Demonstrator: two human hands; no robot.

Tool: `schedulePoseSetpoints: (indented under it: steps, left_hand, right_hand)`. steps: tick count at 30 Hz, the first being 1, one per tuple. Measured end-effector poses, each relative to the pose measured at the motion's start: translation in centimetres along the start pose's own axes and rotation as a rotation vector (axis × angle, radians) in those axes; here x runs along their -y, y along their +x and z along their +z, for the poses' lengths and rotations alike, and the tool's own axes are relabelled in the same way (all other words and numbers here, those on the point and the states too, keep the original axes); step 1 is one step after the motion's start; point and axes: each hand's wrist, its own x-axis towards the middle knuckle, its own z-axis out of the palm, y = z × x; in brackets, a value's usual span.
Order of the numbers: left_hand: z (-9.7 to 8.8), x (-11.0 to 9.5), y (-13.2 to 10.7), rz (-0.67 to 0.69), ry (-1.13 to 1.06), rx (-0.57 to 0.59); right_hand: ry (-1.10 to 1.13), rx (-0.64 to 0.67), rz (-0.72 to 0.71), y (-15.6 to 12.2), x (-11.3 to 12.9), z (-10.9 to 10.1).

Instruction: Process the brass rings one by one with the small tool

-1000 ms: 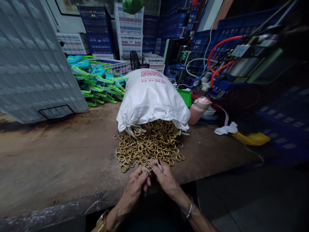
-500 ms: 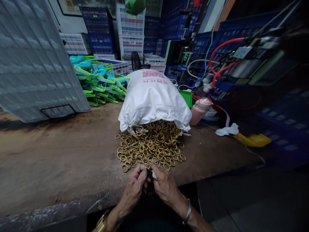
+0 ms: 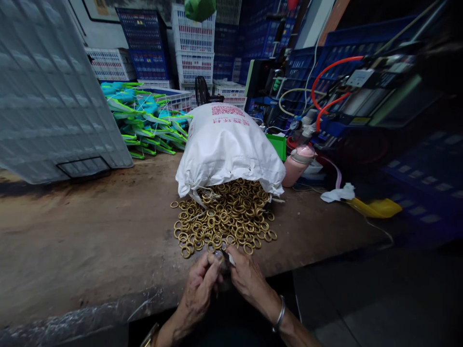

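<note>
By one sack (image 3: 227, 144); left hand (image 3: 198, 285), right hand (image 3: 246, 277) pinch one piece (image 3: 227, 258)

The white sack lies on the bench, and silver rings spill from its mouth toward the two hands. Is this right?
No: the head view shows the rings are brass-gold, not silver. The white sack does lie on the bench, rings spilling toward the left hand and right hand.
</note>
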Motion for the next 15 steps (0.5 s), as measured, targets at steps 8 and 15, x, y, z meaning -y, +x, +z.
schedulePoseSetpoints:
  steps: [8,15]
  left_hand:
    - [-0.6,0.5,-0.4,-0.12,-0.384,0.079]
    - [-1.6,0.4,0.0,-0.19,-0.566,-0.009]
  right_hand:
    - [-0.146,-0.23,0.031,0.7,-1.1,1.1]
    - [-0.22,-0.294,0.009,1.1,-1.5,1.3]
